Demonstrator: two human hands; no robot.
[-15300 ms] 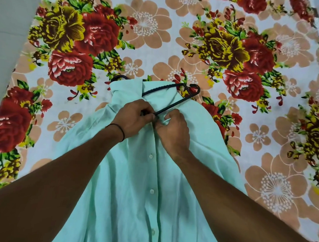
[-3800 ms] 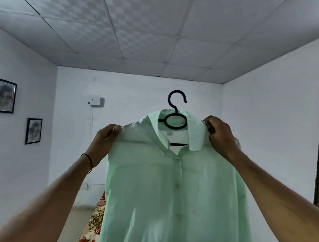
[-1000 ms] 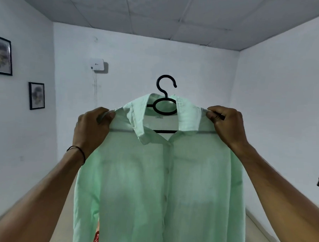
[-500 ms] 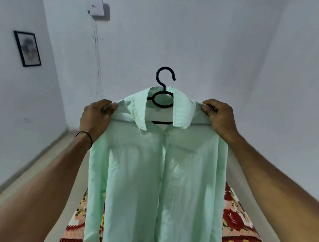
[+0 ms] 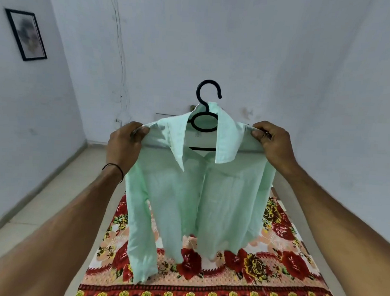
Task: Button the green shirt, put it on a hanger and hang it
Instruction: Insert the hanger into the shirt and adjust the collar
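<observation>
Head view: green shirt (image 5: 198, 192) on black hanger (image 5: 209, 81), shoulders pinched by left grip (image 5: 125, 142) at nine o'clock, right grip (image 5: 272, 142) at three (floral bed (image 5: 284, 270) below, at six).

Buttoned green shirt (image 5: 200, 199) on black hanger (image 5: 205, 117)

Shirt: green shirt (image 5: 210, 193) buttoned, on black hanger (image 5: 205, 117), held in air.
Left hand (image 5: 125, 142): grips left shoulder.
Right hand (image 5: 272, 142): grips right shoulder.
Below: floral bedsheet (image 5: 273, 270).
Wall: framed picture (image 5: 25, 35).
</observation>
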